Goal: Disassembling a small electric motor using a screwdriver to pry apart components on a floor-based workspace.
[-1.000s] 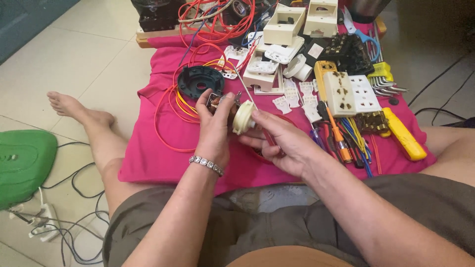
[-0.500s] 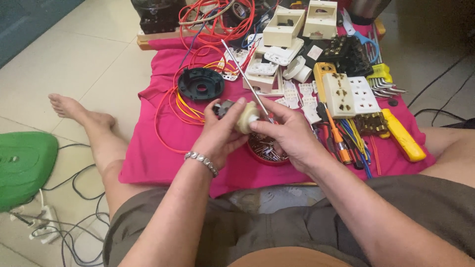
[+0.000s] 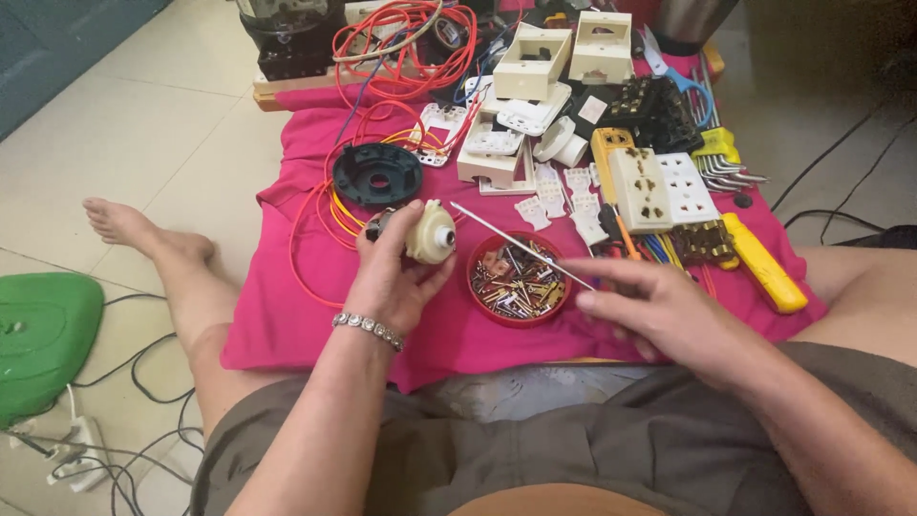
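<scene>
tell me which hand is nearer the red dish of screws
Right. The right hand sits just beside the red dish of screws, its screwdriver crossing above it. The left hand is further left, holding a cream round part.

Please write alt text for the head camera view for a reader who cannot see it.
The left hand holds a small cream motor-like part, while the right hand holds a thin metal rod over a red dish of screws on a pink cloth strewn with sockets and wires.
</scene>
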